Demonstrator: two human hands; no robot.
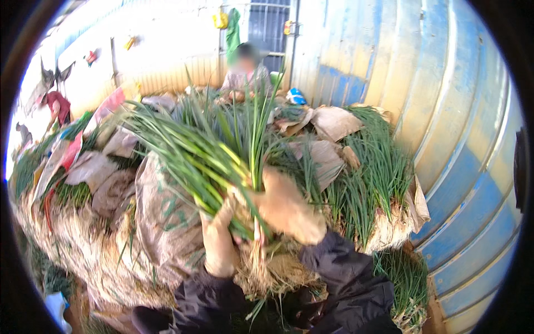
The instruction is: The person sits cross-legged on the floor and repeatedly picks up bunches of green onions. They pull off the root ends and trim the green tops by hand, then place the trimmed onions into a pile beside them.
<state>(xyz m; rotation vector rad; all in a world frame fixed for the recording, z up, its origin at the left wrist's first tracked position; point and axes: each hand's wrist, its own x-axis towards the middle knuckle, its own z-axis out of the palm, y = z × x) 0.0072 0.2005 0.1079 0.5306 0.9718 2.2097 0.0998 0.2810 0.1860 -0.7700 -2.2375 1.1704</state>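
Observation:
My left hand is closed around a bunch of green onions whose leaves lean up to the left. Beside it, my right hand is blurred by motion and wraps against several upright green onion stalks; its fingertips are partly hidden behind leaves. Pale, stringy roots hang below both hands. Left of the bunch stands a woven sack with green marking. Dark sleeves cover both my forearms.
Piled green onions lie at the right, roots towards me, with sacking over parts. More roots line the left pile. A person sits across the heap; another bends at far left. A corrugated metal wall bounds the right.

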